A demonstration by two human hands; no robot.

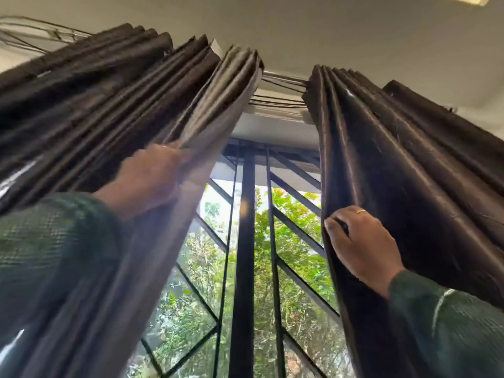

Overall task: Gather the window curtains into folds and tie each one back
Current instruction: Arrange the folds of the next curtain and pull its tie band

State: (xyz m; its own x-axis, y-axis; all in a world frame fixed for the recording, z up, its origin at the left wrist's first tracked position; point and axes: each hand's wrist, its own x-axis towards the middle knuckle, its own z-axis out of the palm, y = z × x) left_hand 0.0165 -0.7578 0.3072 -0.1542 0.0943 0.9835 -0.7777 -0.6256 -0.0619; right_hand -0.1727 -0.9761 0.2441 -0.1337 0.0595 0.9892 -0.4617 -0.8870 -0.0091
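Two dark brown pleated curtains hang from a rail near the ceiling, seen from below. The left curtain point(114, 110) is bunched into folds, and my left hand point(147, 175) grips its inner edge high up, fingers curled into the cloth. The right curtain point(409, 165) hangs in deep folds on the other side. My right hand point(360, 241), with a ring on one finger, grips that curtain's inner edge at a lower height. A gap between the two curtains shows the window. Both sleeves are green.
Behind the gap stands a window point(245, 241) with black vertical and slanted bars and green trees outside. The curtain rail and thin wires point(281, 88) run under the white ceiling. More wires point(32, 31) show at the top left.
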